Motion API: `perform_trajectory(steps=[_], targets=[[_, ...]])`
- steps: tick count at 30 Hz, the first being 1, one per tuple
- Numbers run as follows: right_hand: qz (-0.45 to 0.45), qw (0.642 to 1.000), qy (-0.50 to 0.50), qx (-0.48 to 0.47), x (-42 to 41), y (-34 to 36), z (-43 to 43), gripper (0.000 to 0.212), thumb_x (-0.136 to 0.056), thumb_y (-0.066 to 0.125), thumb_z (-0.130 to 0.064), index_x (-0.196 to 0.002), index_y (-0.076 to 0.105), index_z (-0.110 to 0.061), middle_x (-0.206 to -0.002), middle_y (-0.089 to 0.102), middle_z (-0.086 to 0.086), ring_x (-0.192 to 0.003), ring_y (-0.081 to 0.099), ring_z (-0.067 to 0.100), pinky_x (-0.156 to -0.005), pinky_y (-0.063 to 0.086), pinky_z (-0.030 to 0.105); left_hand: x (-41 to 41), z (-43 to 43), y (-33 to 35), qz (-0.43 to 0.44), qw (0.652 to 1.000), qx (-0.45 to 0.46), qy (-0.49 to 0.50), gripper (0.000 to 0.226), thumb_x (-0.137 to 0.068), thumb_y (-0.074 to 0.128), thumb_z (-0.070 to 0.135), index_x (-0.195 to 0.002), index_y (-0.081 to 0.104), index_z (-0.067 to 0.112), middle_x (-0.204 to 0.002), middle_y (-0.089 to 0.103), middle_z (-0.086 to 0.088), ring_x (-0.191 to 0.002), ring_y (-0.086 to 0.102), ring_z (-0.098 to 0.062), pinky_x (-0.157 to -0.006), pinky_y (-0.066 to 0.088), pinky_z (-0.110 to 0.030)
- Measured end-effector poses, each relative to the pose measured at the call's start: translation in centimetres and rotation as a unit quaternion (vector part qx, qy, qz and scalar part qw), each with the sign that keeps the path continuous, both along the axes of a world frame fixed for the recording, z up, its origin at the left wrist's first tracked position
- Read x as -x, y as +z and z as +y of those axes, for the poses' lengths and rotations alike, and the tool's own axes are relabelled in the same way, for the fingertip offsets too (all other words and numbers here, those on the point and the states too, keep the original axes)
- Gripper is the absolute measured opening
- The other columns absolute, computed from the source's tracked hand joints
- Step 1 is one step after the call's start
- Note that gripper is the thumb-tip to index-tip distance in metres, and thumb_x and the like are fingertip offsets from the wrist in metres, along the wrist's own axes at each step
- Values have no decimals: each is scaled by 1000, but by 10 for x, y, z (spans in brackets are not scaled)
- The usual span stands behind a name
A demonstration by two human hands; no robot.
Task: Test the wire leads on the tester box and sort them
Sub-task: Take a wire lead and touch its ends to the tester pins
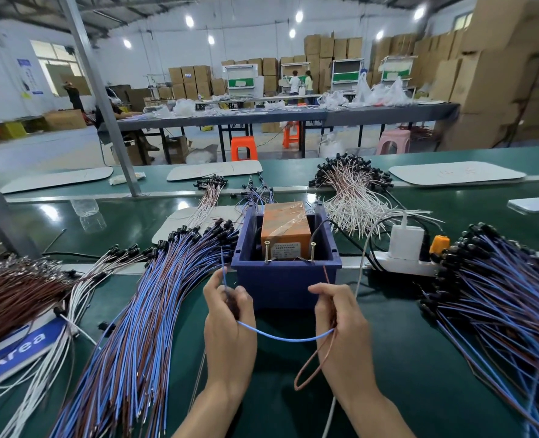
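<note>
A blue sign (pixel 18 346) reads "Area"; the tester box label (pixel 288 250) seems illegible.

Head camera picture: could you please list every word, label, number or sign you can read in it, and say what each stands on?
"Area": white letters on the blue and white sign lying at the left.
White label on the orange tester box: print too small to read.
Blue wall poster: blurred, unreadable.
Faint red marks on the white mat at the right: unreadable.
</note>
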State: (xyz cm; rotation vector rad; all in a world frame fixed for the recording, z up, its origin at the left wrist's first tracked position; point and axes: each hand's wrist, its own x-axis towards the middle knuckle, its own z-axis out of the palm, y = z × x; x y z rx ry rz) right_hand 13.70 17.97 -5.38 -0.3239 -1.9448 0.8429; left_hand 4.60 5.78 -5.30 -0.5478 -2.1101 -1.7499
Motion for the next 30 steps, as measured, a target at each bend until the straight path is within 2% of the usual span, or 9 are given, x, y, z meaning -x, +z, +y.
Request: perform_trajectory(steps=[3,7,11,14,17,19,23,27,30], targets=[[-81,996,-12,-31,-5,1,-3,26,-99,57,-10,-117,61,-28,-99,44,-20,-73,57,7,-55,46,20,-3,-8,0,-22,999,35,35,31,-100,49,22,-128,40,32,-68,49,12,-59,50,-11,-55,39,-31],[-240,968,-17,-73,-13,1,-7,70,-88,56,5,-145,45,-34,-114,36,-11,-65,51,11,-51,40,16,-6,-28,2,-29,984,151,93,41,-97,56,10,-136,45,18,-77,55,4,-64,54,-15,-57,40,-33],[-339,940,-28,-32,-22,3,-10,87,-89,50,4,-158,12,-33,-132,20,-3,-86,51,11,-74,42,23,-7,-55,7,15,941,311,131,59,-92,63,4,-147,43,5,-98,57,-9,-70,51,-22,-66,40,-35],[-332,941,-56,-24,-30,5,-11,84,-90,52,3,-158,16,-30,-140,21,3,-97,51,13,-87,44,24,-3,-72,17,-11,861,491,128,78,-95,53,15,-160,11,13,-129,38,-10,-112,51,-25,-91,44,-35],[-285,955,-82,0,-37,5,-11,82,-86,57,7,-154,29,-28,-145,25,9,-99,55,17,-88,49,29,-5,-89,36,-64,788,611,36,75,-101,46,29,-159,0,29,-159,5,-11,-149,17,-29,-116,29,-39],[-272,958,-95,-1,-38,8,-12,79,-87,56,7,-153,31,-29,-150,22,10,-106,54,19,-93,47,30,-15,-91,53,-26,791,611,-24,69,-101,46,47,-159,10,33,-162,8,-3,-151,12,-24,-121,24,-37],[-245,962,-122,-26,-37,20,-15,75,-87,51,10,-150,37,-27,-159,16,12,-138,36,22,-110,36,34,-51,-57,74,182,829,512,-132,58,-99,43,57,-150,43,29,-140,47,8,-130,44,-16,-108,37,-31],[-178,970,-125,-109,-48,39,-13,76,-65,74,13,-133,58,-17,-146,39,16,-125,52,31,-97,46,44,-70,-18,83,297,791,512,-152,42,-106,32,49,-140,51,33,-125,49,10,-115,44,-14,-98,35,-27],[-103,966,-156,-179,-61,60,2,65,-64,82,6,-121,64,-19,-133,53,13,-116,60,34,-91,48,44,-79,-2,92,330,808,465,-147,41,-108,28,47,-124,62,30,-113,52,10,-105,48,-14,-90,40,-27]])
